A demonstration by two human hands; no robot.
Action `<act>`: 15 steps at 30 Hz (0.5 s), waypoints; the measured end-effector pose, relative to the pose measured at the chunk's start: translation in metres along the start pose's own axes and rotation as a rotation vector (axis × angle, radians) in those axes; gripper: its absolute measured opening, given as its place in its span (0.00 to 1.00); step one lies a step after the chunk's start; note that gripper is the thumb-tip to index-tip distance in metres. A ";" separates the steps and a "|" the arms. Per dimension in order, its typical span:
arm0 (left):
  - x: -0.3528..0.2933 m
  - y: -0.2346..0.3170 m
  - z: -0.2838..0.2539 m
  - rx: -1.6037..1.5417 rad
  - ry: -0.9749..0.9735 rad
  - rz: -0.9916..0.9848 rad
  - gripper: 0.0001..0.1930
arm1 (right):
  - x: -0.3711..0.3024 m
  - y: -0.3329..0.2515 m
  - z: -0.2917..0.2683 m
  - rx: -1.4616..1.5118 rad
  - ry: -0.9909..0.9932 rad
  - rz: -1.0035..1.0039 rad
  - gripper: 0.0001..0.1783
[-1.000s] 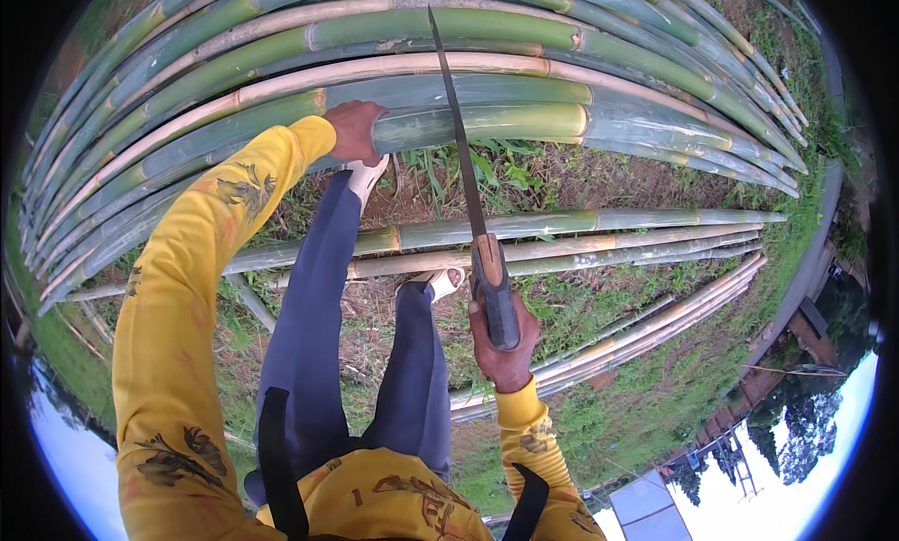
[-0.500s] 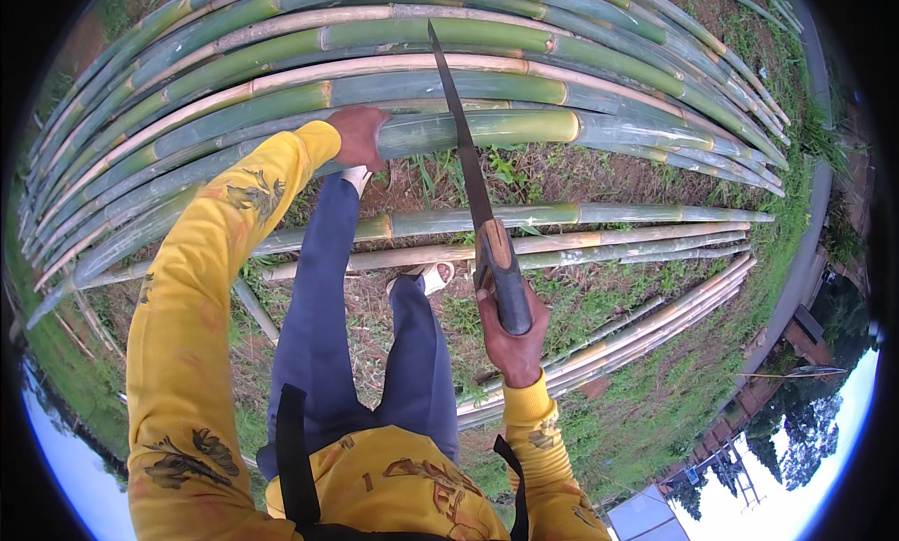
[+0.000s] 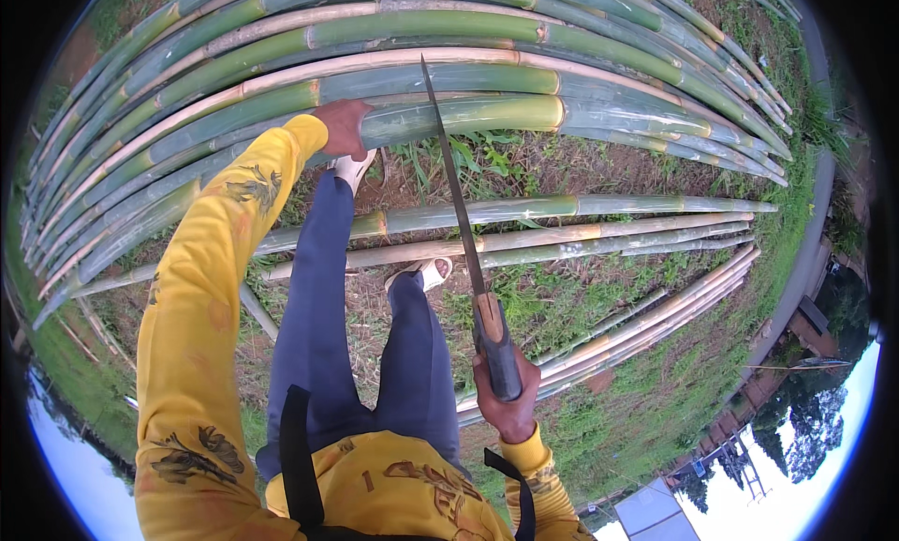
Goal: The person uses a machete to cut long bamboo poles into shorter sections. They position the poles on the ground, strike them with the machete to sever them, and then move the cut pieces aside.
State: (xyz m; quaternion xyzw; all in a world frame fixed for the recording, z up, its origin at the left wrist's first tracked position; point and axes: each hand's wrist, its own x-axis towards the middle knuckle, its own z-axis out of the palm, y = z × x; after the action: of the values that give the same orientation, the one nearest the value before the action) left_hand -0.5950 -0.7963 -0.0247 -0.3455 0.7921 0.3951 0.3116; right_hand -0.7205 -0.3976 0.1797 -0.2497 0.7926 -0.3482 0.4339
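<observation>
My right hand (image 3: 507,391) is wrapped round the dark handle of a handsaw (image 3: 456,185), low and right of my legs. Its long, narrow blade points away from me and lies across the nearest thick green bamboo pole (image 3: 468,116), left of a pale node ring. Whether the teeth have cut into the pole cannot be made out. Farther left on that same pole, my left hand (image 3: 345,129) grips it from above, the fingers curled over its near side.
Several long bamboo poles (image 3: 403,30) lie side by side beyond the held one. Nearer, thinner poles (image 3: 599,230) rest on grass and soil, with another bundle (image 3: 646,330) at right. My left shoe (image 3: 352,169) is close under the held pole; my right shoe (image 3: 434,273) is nearer.
My right hand has drawn the saw back toward me, so its tip sits nearer the held pole. My left hand keeps its grip on the bamboo; the view has shifted slightly.
</observation>
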 end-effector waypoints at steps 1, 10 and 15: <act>-0.004 0.002 0.001 0.001 -0.011 0.004 0.44 | -0.016 -0.008 -0.011 -0.034 0.008 -0.010 0.12; 0.001 0.014 0.017 0.036 0.017 0.038 0.48 | 0.098 -0.006 0.041 0.092 0.052 0.058 0.08; -0.003 0.001 0.015 0.060 0.015 0.018 0.47 | -0.038 -0.012 -0.015 -0.098 0.050 -0.003 0.12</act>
State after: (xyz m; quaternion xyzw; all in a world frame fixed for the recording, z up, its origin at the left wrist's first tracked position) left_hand -0.5910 -0.7823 -0.0295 -0.3317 0.8091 0.3714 0.3120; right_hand -0.7130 -0.3736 0.2142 -0.2631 0.8188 -0.3159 0.4008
